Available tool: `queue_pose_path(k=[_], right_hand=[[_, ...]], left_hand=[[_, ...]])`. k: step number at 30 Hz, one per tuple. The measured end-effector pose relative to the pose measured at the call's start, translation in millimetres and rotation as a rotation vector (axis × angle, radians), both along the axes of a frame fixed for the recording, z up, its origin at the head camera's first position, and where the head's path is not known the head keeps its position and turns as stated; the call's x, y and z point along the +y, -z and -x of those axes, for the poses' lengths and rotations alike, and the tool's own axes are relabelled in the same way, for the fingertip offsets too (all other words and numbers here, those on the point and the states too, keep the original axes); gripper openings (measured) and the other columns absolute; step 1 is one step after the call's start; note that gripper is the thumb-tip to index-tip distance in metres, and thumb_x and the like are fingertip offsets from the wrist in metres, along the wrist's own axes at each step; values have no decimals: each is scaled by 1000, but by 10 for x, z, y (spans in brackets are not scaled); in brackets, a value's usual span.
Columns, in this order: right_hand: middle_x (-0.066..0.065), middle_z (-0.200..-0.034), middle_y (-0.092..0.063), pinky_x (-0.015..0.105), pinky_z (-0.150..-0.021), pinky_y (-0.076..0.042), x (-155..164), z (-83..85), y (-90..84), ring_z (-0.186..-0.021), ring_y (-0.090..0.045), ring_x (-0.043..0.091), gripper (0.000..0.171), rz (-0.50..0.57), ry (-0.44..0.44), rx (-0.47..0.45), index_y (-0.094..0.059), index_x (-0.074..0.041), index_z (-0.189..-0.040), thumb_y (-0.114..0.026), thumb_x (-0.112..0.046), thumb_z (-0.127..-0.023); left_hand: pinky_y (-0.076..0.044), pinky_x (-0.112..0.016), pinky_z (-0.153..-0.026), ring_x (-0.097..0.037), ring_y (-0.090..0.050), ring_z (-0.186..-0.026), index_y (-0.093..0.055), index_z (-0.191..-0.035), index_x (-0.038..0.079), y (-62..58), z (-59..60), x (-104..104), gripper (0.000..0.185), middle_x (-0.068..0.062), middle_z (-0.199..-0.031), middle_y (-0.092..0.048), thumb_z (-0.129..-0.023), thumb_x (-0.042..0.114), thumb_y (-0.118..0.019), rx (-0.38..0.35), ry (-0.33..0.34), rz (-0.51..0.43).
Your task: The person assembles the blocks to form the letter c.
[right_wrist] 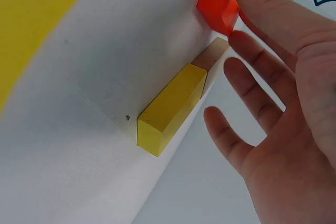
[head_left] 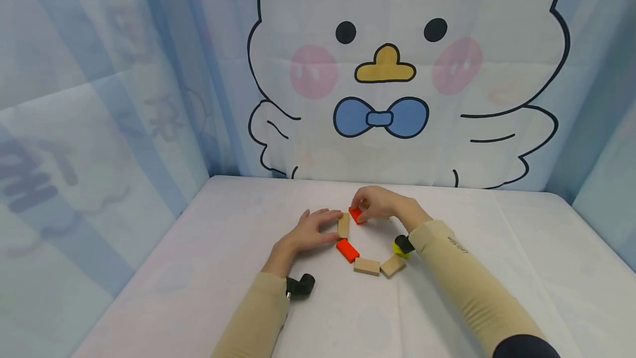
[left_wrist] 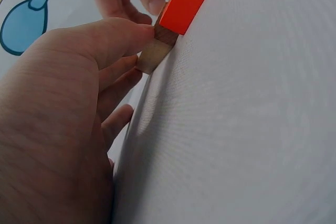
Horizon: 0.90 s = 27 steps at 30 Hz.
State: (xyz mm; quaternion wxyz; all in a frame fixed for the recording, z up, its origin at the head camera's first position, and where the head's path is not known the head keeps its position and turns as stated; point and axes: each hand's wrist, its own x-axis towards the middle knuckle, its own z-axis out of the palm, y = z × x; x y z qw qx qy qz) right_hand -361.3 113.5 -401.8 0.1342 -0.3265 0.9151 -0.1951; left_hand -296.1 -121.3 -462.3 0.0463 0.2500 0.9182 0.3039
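My right hand (head_left: 379, 203) pinches a red block (head_left: 355, 215) between thumb and fingers at the far side of a ring of small blocks. In the right wrist view its other fingers (right_wrist: 254, 90) are spread. Across from it, my left hand (head_left: 313, 231) holds a plain wooden block (head_left: 343, 226) with thumb and fingertips, close beside that red one. A second red block (head_left: 347, 250) sits at the near end of the wooden block; the left wrist view shows it large, just past the thumb (left_wrist: 126, 38).
The ring's near side has two wooden blocks (head_left: 366, 267) and a yellow block (head_left: 400, 251) partly behind the right wrist camera. Another yellow block (right_wrist: 173, 100) touches a wooden block (right_wrist: 211, 55) in the right wrist view. Behind the white table (head_left: 199, 314) hangs a cartoon curtain (head_left: 308, 142).
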Motion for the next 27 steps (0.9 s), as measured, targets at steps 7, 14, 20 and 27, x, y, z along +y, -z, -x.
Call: queue_pose_path(k=[7,14,20,27], right_hand=[[4,-102,-63,37,-88,-50,-13,-28,-3,-94,-53,23,25,-15,51,13,-72,-9,-111,-80,-16,-88],[2,-98,-62,31,-79,-53,-14,-6,4,-91,-55,21,30,-46,94,18,-71,-11,-114,-80,-24,-88],[2,-100,-64,32,-79,-53,48,-12,-18,-92,-56,22,30,-22,76,-13,-72,-10,-117,-78,-21,-91],[6,-132,-63,48,-101,-48,120,1,-29,-114,-56,28,25,21,6,-34,-75,-15,-112,-80,-15,-88]], left_hand=[[-5,-60,-119,-28,-31,-146,-51,-150,17,5,-9,6,58,-1,-152,-49,-95,32,-64,-5,5,1],[-5,-60,-119,-28,-31,-146,-52,-150,17,-9,-9,5,59,-1,-152,-49,-94,32,-64,-1,-2,-6],[-4,-60,-119,-27,-31,-147,-51,-150,17,-18,-21,9,60,0,-153,-48,-95,33,-64,-10,1,1],[-4,-59,-120,-27,-30,-147,-50,-151,17,-23,-17,9,60,0,-153,-48,-95,33,-64,-16,-6,10]])
